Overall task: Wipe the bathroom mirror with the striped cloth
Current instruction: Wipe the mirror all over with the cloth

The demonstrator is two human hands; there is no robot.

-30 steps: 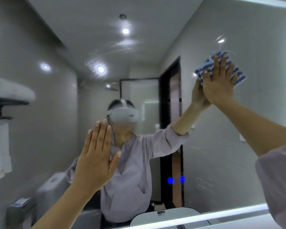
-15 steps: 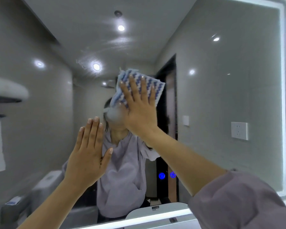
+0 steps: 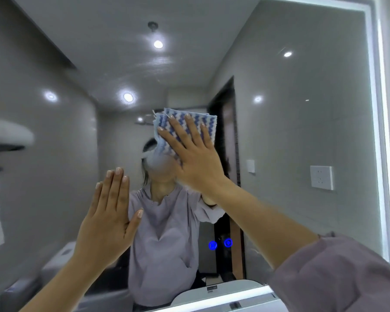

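Observation:
The bathroom mirror [image 3: 302, 131] fills almost the whole view, framed by a lit strip on the right and bottom. My right hand [image 3: 196, 163] lies flat on the blue-and-white striped cloth [image 3: 203, 122], pressing it against the glass near the middle. The cloth sticks out above and left of my fingers. My left hand [image 3: 108, 219] rests flat on the mirror lower left, fingers together and straight, holding nothing. The person's reflection in a lilac shirt shows behind both hands.
Two blue touch buttons [image 3: 221, 244] glow low on the glass. A white fixture [image 3: 221, 293] sits under the mirror's lit bottom edge [image 3: 212, 305]. A shelf with a towel [image 3: 5, 136] appears at the far left. A wall socket [image 3: 321, 177] shows at right.
My right hand swept the cloth from the upper right of the mirror leftward to the middle, then stayed about there. My left hand stayed flat on the glass.

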